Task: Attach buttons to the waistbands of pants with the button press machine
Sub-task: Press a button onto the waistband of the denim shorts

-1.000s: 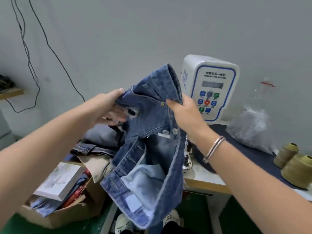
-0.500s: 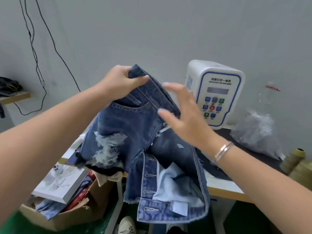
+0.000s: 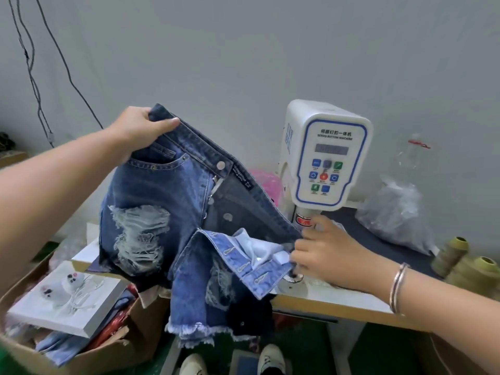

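Observation:
A pair of ripped blue denim shorts (image 3: 151, 207) hangs spread between my two hands in front of the white button press machine (image 3: 327, 155). My left hand (image 3: 140, 131) grips the waistband's upper left end, held high. My right hand (image 3: 322, 253) holds the other waistband end low, right under the machine's press head and over its base plate (image 3: 292, 282). A silver button (image 3: 221, 165) shows on the waistband, and more buttons run down the open fly. The fly flap with buttonholes (image 3: 243, 263) folds outward.
A cardboard box (image 3: 113, 345) of clothes with a white picture box (image 3: 67, 296) on top stands at lower left. A clear plastic bag (image 3: 395, 212) and olive thread cones (image 3: 460, 255) sit on the dark table at right. Cables hang on the left wall. Shoes show below.
The shorts were turned round and opened out. My left hand stayed high on the waistband while my right hand, open half a second ago, dropped and took the other end under the press head.

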The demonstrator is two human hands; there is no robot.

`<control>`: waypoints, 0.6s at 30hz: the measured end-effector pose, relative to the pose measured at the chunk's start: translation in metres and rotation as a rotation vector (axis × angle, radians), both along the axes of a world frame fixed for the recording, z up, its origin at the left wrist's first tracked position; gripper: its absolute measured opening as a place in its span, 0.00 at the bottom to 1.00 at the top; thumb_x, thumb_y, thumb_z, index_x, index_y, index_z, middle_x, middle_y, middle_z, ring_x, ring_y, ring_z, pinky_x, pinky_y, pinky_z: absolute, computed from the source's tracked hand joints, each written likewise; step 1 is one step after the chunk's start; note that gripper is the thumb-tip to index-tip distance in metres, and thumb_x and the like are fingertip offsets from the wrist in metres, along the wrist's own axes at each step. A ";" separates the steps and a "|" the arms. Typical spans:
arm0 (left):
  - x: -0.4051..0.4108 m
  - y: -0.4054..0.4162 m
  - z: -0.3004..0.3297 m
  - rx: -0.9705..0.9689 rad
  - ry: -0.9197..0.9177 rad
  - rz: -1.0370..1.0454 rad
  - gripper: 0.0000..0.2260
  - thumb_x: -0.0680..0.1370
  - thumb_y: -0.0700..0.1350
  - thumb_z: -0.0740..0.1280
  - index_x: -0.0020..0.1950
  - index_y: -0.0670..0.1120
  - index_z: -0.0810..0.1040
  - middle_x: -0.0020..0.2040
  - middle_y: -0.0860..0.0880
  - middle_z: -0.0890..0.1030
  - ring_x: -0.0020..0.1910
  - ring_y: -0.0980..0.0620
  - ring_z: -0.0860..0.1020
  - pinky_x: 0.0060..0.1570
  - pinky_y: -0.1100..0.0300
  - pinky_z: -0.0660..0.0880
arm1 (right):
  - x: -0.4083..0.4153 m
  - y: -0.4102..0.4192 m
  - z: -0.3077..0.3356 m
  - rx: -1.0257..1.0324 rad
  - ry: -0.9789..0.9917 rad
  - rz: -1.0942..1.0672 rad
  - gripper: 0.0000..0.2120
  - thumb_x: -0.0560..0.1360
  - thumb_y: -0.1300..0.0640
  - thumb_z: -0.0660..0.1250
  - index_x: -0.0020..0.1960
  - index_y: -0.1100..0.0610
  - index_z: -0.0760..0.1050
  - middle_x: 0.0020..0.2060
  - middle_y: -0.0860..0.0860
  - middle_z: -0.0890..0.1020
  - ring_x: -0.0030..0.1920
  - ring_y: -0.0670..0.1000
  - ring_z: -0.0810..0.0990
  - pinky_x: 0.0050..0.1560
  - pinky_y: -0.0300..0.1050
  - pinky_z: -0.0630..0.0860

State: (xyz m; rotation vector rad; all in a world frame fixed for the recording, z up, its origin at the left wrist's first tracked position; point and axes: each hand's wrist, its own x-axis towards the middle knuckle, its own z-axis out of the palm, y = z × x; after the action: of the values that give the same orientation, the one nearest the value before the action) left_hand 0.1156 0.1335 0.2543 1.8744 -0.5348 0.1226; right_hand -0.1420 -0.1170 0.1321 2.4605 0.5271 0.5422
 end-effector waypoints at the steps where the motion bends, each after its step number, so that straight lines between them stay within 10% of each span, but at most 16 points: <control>1: 0.002 0.002 -0.001 -0.001 0.013 0.006 0.10 0.75 0.52 0.72 0.51 0.49 0.80 0.40 0.50 0.82 0.35 0.54 0.80 0.38 0.61 0.77 | 0.004 0.004 0.006 0.048 -0.033 -0.075 0.09 0.71 0.53 0.71 0.34 0.51 0.75 0.27 0.47 0.74 0.30 0.52 0.74 0.45 0.46 0.68; 6: 0.005 0.013 -0.006 0.013 0.042 -0.020 0.10 0.74 0.53 0.73 0.50 0.49 0.82 0.40 0.50 0.83 0.36 0.53 0.82 0.43 0.59 0.79 | 0.021 0.052 0.016 0.673 -0.173 -0.116 0.12 0.76 0.53 0.57 0.35 0.55 0.63 0.26 0.49 0.66 0.26 0.53 0.69 0.27 0.43 0.63; 12: 0.015 0.053 -0.001 0.064 0.085 0.076 0.09 0.71 0.53 0.75 0.42 0.49 0.81 0.30 0.55 0.82 0.25 0.59 0.80 0.22 0.69 0.73 | 0.069 0.078 0.077 0.326 -0.237 -0.420 0.20 0.80 0.42 0.57 0.60 0.58 0.65 0.31 0.48 0.72 0.29 0.52 0.73 0.24 0.40 0.57; 18: 0.008 0.086 -0.006 0.011 0.227 0.152 0.12 0.77 0.53 0.69 0.52 0.45 0.78 0.42 0.45 0.81 0.30 0.50 0.81 0.26 0.62 0.77 | 0.103 0.095 0.130 0.582 -0.108 -0.482 0.19 0.79 0.52 0.59 0.31 0.56 0.64 0.29 0.51 0.68 0.32 0.53 0.69 0.29 0.41 0.60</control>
State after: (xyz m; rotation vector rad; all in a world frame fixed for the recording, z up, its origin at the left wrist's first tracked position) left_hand 0.1236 0.2192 0.2480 1.9083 -0.2381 0.0062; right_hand -0.0387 -0.0218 0.2622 2.9311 -0.3195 0.6847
